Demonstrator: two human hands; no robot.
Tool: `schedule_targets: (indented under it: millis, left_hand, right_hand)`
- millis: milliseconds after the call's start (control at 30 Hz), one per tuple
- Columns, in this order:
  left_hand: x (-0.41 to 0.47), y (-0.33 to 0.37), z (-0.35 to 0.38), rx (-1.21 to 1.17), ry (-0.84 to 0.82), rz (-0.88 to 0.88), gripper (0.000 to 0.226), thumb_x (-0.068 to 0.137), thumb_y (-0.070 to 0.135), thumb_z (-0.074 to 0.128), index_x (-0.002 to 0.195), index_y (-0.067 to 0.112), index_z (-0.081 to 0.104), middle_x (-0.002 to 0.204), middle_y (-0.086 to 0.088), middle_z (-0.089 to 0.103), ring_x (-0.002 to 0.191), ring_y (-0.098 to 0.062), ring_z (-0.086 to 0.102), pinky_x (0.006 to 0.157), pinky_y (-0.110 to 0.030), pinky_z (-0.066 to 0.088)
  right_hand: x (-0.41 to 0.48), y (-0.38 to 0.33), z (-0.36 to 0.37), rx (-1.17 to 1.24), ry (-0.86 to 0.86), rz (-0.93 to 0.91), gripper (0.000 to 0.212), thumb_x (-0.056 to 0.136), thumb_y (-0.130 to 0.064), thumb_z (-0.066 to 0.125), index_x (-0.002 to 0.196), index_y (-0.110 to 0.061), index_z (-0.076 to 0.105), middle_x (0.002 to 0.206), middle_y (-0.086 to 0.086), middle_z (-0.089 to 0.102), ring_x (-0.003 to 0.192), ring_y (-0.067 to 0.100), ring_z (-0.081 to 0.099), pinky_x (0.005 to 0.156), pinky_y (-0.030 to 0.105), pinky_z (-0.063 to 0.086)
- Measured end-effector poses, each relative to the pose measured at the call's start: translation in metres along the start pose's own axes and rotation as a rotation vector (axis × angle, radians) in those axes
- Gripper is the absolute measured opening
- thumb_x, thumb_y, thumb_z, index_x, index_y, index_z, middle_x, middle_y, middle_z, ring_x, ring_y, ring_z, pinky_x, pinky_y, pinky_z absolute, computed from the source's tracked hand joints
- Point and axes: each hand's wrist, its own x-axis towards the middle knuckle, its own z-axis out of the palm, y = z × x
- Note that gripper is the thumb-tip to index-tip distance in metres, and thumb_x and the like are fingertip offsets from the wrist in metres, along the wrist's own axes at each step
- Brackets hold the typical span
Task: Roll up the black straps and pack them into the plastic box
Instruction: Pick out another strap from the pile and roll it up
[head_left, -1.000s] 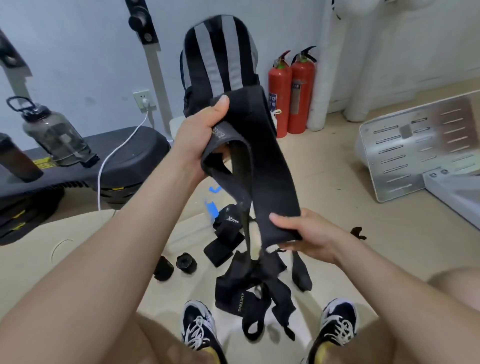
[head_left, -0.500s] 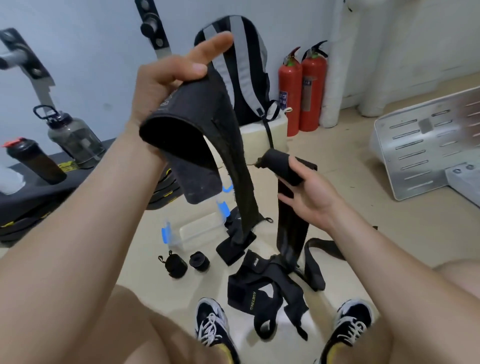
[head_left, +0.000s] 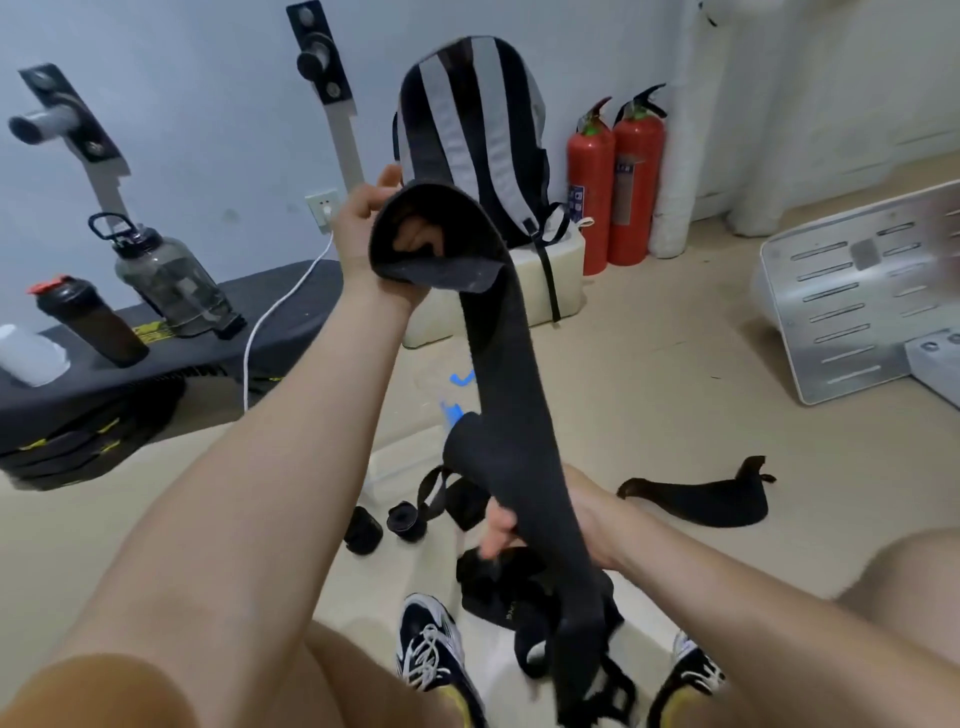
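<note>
My left hand (head_left: 371, 234) is raised and grips the top end of a long black strap (head_left: 511, 395), which folds over its fingers. The strap runs down to my right hand (head_left: 506, 530), which holds it lower and is mostly hidden behind it. Its free tail hangs between my shoes. The clear plastic box (head_left: 402, 460) with blue clips stands on the floor behind the strap, largely hidden. Two rolled straps (head_left: 384, 526) lie beside the box. A pile of loose straps (head_left: 498, 587) lies under my right hand.
Another black strap (head_left: 701, 501) lies on the floor at the right. A striped backpack (head_left: 467, 130) and two red fire extinguishers (head_left: 615, 182) stand at the wall. A metal plate (head_left: 857, 296) leans at the right. Bottles (head_left: 166, 280) stand on a black bench at the left.
My left hand came down and to the right with the strap's end. My right hand dropped from chest height to near the floor pile. A strap now lies on the floor at the right.
</note>
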Motion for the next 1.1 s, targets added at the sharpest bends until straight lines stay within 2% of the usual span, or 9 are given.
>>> schedule_targets:
  millis: [100, 200, 333, 400, 533, 633, 733, 900, 1100]
  left_hand:
    - [0.016, -0.009, -0.037, 0.389, 0.234, -0.132, 0.028, 0.089, 0.036, 0.058, 0.108, 0.015, 0.057, 0.092, -0.007, 0.067, 0.075, -0.016, 0.064, 0.053, -0.025, 0.048]
    - [-0.014, -0.034, -0.063, 1.082, 0.508, -0.079, 0.054, 0.085, 0.051, 0.061, 0.128, 0.023, 0.041, 0.135, -0.012, 0.050, 0.108, -0.028, 0.057, 0.067, -0.040, 0.054]
    - [-0.123, -0.086, -0.056, 0.838, -0.129, -0.605, 0.057, 0.095, 0.065, 0.044, 0.116, 0.013, 0.060, 0.105, -0.011, 0.068, 0.094, -0.024, 0.065, 0.078, -0.036, 0.053]
    - [-0.157, -0.109, -0.057, 0.920, -0.430, -0.650, 0.049, 0.089, 0.057, 0.064, 0.119, 0.018, 0.061, 0.104, 0.005, 0.073, 0.102, -0.011, 0.067, 0.090, -0.028, 0.053]
    - [-0.158, -0.118, -0.071, 0.907, -0.200, -0.484, 0.016, 0.089, 0.003, 0.068, 0.105, 0.007, 0.067, 0.096, -0.008, 0.075, 0.084, -0.017, 0.071, 0.076, -0.028, 0.059]
    - [-0.139, -0.097, -0.072, 0.621, -0.073, -0.535, 0.017, 0.094, 0.004, 0.062, 0.110, 0.004, 0.066, 0.094, -0.015, 0.074, 0.075, -0.022, 0.073, 0.063, -0.033, 0.060]
    - [-0.131, -0.081, -0.068, 0.516, -0.167, -0.575, 0.029, 0.096, -0.005, 0.051, 0.118, 0.008, 0.064, 0.105, -0.015, 0.073, 0.086, -0.029, 0.074, 0.065, -0.037, 0.062]
    - [-0.127, -0.078, -0.071, 0.433, -0.261, -0.590, 0.048, 0.090, -0.024, 0.036, 0.119, 0.004, 0.061, 0.113, -0.019, 0.071, 0.102, -0.035, 0.071, 0.083, -0.047, 0.060]
    - [-0.106, -0.066, -0.060, 0.434, -0.016, -0.360, 0.041, 0.095, -0.019, 0.039, 0.121, 0.005, 0.060, 0.121, -0.018, 0.067, 0.100, -0.034, 0.071, 0.078, -0.042, 0.062]
  right_hand:
    - [0.005, -0.015, -0.015, 0.197, 0.347, -0.034, 0.043, 0.107, -0.042, 0.031, 0.089, -0.008, 0.048, 0.055, 0.005, 0.044, 0.041, 0.019, 0.041, 0.043, 0.022, 0.040]
    - [0.004, -0.034, -0.034, 0.115, 0.778, -0.325, 0.047, 0.105, -0.051, 0.031, 0.100, -0.007, 0.046, 0.092, 0.006, 0.056, 0.087, 0.027, 0.058, 0.084, 0.041, 0.053]
    - [0.000, -0.058, -0.047, 0.082, 0.958, -0.468, 0.037, 0.108, -0.043, 0.028, 0.097, -0.010, 0.043, 0.097, 0.004, 0.053, 0.100, 0.025, 0.055, 0.086, 0.033, 0.042]
    - [0.005, -0.060, -0.047, 0.057, 1.005, -0.477, 0.036, 0.108, -0.038, 0.029, 0.094, -0.008, 0.041, 0.091, 0.001, 0.049, 0.098, 0.024, 0.052, 0.080, 0.027, 0.034]
    - [0.005, -0.060, -0.047, 0.191, 1.000, -0.418, 0.036, 0.108, -0.040, 0.030, 0.106, -0.008, 0.046, 0.089, -0.001, 0.050, 0.096, 0.021, 0.052, 0.084, 0.034, 0.044]
    - [-0.001, -0.069, -0.058, 0.318, 0.791, -0.330, 0.034, 0.107, -0.040, 0.035, 0.121, -0.012, 0.048, 0.092, 0.007, 0.058, 0.074, 0.020, 0.062, 0.062, 0.033, 0.060]
    - [-0.009, -0.074, -0.069, 0.110, 0.690, -0.206, 0.026, 0.103, -0.041, 0.043, 0.115, -0.018, 0.048, 0.077, 0.001, 0.046, 0.059, 0.013, 0.042, 0.046, 0.022, 0.044]
    - [-0.013, -0.077, -0.085, -0.102, 0.761, -0.348, 0.050, 0.096, -0.044, 0.057, 0.132, -0.009, 0.053, 0.117, 0.004, 0.061, 0.101, 0.019, 0.060, 0.092, 0.034, 0.050]
    - [-0.032, -0.084, -0.087, 0.101, 0.487, -0.447, 0.011, 0.097, -0.014, 0.063, 0.105, -0.007, 0.064, 0.075, 0.009, 0.074, 0.060, 0.017, 0.072, 0.045, 0.018, 0.049]
